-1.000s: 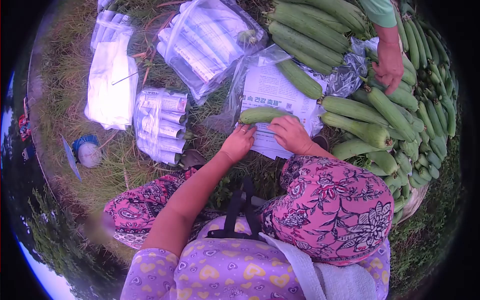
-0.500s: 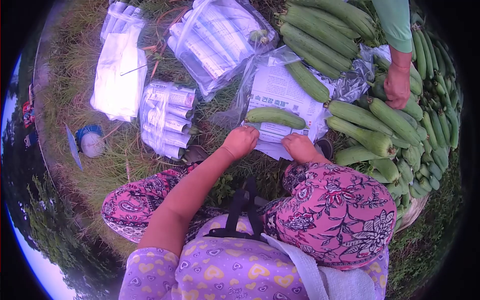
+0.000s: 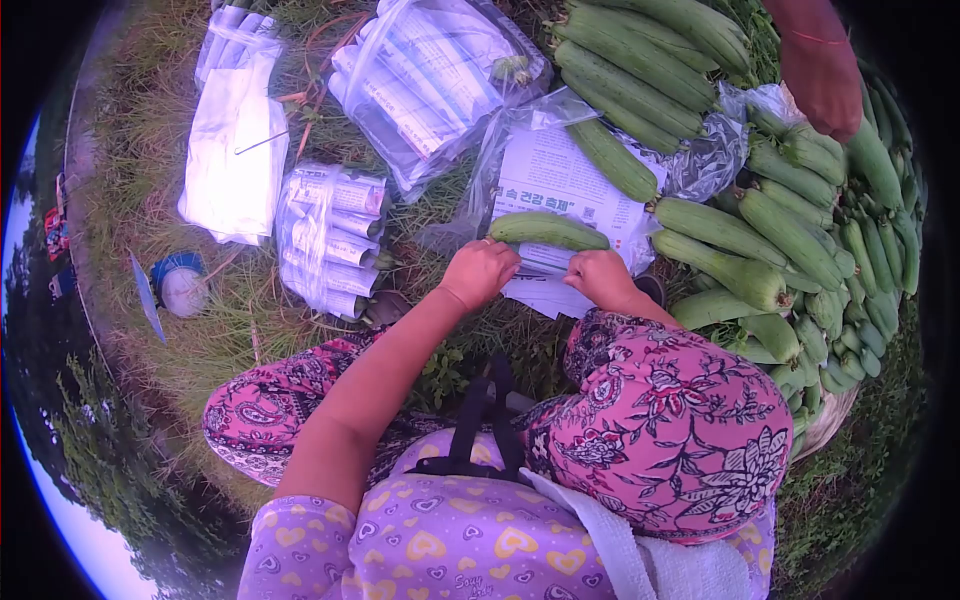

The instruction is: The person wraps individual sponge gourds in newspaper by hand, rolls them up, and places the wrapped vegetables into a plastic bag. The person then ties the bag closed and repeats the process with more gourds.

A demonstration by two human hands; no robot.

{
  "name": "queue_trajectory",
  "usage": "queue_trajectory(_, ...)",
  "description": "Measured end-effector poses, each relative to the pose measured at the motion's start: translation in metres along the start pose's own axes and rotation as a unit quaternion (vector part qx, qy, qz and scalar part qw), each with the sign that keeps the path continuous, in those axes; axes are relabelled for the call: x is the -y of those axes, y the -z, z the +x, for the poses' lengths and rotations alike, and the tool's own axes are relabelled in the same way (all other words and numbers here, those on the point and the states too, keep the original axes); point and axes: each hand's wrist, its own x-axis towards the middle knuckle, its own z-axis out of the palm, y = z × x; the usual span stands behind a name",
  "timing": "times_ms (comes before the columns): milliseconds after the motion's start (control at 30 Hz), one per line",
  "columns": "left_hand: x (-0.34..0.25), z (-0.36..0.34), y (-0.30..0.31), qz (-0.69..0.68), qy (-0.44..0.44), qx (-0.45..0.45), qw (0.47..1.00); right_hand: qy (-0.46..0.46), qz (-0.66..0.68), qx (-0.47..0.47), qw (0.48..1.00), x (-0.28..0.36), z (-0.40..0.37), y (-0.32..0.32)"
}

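A green luffa gourd (image 3: 549, 231) lies crosswise on the near part of a printed newspaper sheet (image 3: 545, 170). At its left end, my left hand (image 3: 482, 272) has its fingers closed on the sheet's near edge. My right hand (image 3: 604, 281) pinches the same edge below the gourd's right end. Between my hands the paper's edge is raised against the gourd. Another luffa (image 3: 612, 160) lies across the sheet's upper right, and clear plastic (image 3: 480, 190) shows along its left side.
Wrapped rolls in clear bags (image 3: 425, 95) and a smaller bundle (image 3: 330, 240) lie on the grass at left, near white bags (image 3: 235, 150). Many luffas (image 3: 640, 80) are heaped at right. Another person's hand (image 3: 825, 95) is at a luffa (image 3: 875, 170) there.
My hands have moved slightly away from me, bringing the paper's near edge up toward the gourd. The other person's hand has shifted up and right, and a luffa now shows beside it.
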Motion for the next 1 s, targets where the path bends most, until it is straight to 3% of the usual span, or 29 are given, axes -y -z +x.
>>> queue_trajectory(367, -0.005, 0.002, 0.001, 0.027, -0.032, -0.031, 0.999, -0.028, 0.033, 0.011, 0.999, 0.01, 0.001, 0.019)
queue_trajectory(467, -0.008, 0.009, 0.01, 0.022, -0.024, -0.029, 0.999, 0.015, 0.084, -0.08, 0.993, 0.014, 0.005, 0.03)
queue_trajectory(567, -0.009, 0.023, 0.019, 0.017, -0.046, -0.082, 0.995, 0.071, 0.058, -0.264, 0.96, 0.024, 0.012, 0.046)
queue_trajectory(700, 0.004, 0.047, 0.012, -0.006, -0.08, -0.125, 0.989, 0.157, 0.035, -0.215, 0.963, 0.041, 0.01, 0.058)
queue_trajectory(800, 0.01, 0.064, 0.014, 0.005, -0.044, -0.084, 0.996, 0.22, -0.008, -0.133, 0.966, 0.037, 0.014, 0.032)
queue_trajectory(900, 0.013, 0.08, 0.02, -0.006, -0.034, -0.071, 0.997, 0.239, -0.09, -0.18, 0.95, 0.032, 0.032, 0.025)
queue_trajectory(1000, 0.021, 0.095, 0.016, -0.014, -0.021, -0.06, 0.998, 0.197, -0.11, -0.201, 0.953, 0.021, 0.051, 0.016)
